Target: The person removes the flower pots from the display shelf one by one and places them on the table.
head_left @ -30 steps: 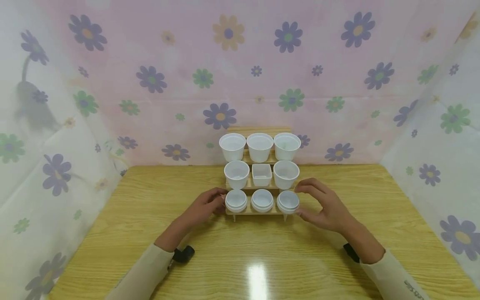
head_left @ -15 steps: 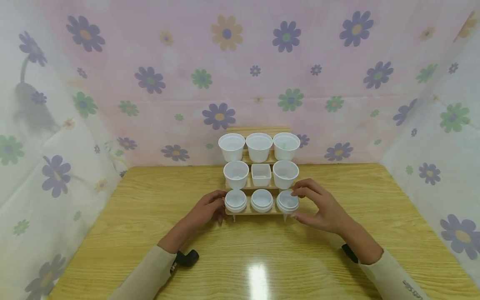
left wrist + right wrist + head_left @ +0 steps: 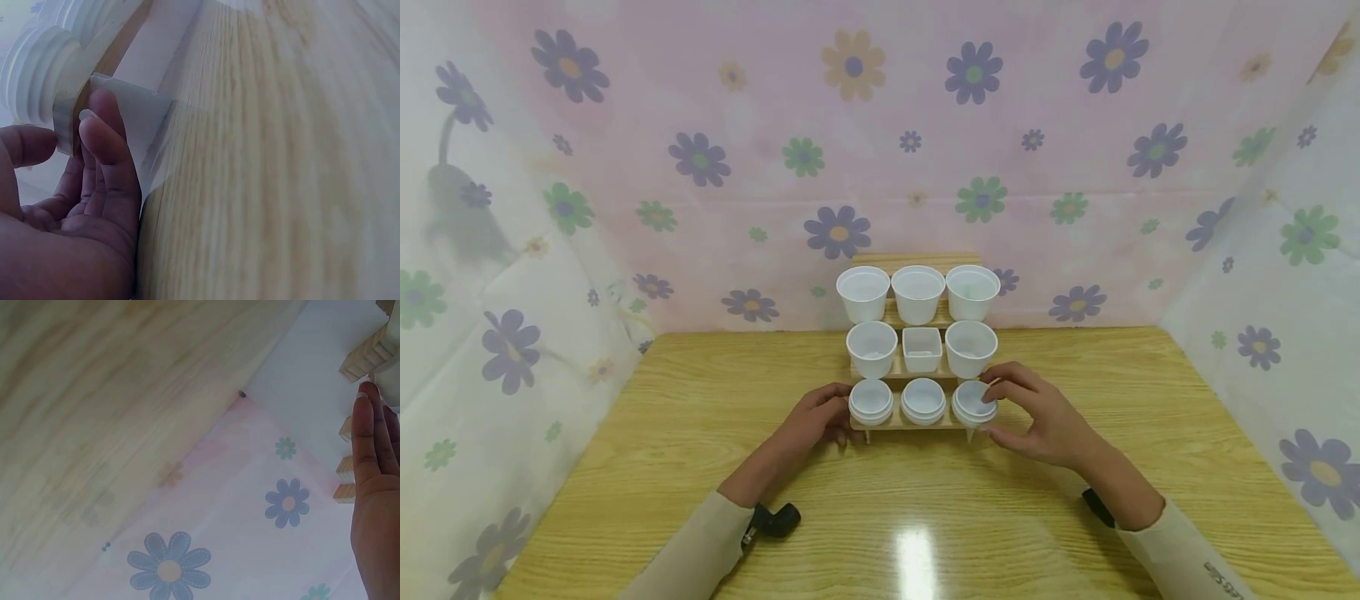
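A tiered wooden stand bears three rows of white cups. My left hand is at the left end of its bottom board; in the left wrist view, thumb and fingers of that hand grip the board's end. At the opposite end, my right hand is beside the front-right round cup, a fingertip over its rim and the thumb low at its front right. The right wrist view has this hand with extended fingers near a cup partly out of frame.
Behind the front row stand two round cups flanking a square cup, with three larger cups on the top tier. The wooden table meets a flowered pink cloth at the back.
My right hand has moved slightly left, bringing a fingertip over the front-right cup's rim. The left wrist has shifted slightly right. The cups and stand stay in place.
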`<state>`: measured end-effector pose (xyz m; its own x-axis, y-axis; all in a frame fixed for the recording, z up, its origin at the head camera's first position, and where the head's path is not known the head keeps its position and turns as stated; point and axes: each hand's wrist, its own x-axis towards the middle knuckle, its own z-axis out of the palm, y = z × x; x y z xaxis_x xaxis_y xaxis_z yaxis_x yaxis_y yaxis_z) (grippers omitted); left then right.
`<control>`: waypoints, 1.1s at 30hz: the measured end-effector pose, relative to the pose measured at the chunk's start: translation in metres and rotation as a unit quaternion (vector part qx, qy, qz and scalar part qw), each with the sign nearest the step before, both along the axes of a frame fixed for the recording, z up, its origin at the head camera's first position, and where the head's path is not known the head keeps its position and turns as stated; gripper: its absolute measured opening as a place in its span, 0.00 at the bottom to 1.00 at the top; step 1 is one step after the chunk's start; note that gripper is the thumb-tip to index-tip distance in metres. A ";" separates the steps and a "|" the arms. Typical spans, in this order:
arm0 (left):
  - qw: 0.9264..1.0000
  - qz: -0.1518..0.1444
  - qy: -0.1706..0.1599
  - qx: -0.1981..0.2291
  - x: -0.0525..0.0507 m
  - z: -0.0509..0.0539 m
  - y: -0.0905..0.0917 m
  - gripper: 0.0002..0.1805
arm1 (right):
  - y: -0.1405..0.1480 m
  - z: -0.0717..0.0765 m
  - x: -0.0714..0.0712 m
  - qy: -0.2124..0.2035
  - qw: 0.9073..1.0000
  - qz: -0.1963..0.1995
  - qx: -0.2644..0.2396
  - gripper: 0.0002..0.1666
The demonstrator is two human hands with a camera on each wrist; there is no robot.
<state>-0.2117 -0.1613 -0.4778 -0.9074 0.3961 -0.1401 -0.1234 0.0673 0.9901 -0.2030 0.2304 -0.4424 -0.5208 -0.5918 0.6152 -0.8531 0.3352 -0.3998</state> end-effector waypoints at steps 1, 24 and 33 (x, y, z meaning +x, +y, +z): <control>1.000 0.003 0.000 0.000 0.000 0.000 0.000 0.22 | 0.000 0.000 0.000 -0.002 1.000 -0.003 0.003 0.20; 1.000 -0.003 0.014 0.008 0.001 0.003 0.000 0.23 | -0.002 0.002 0.003 -0.007 0.999 -0.031 0.026 0.21; 1.000 -0.001 0.007 0.005 0.002 0.001 0.000 0.22 | -0.003 0.001 0.003 -0.010 1.000 -0.021 0.014 0.26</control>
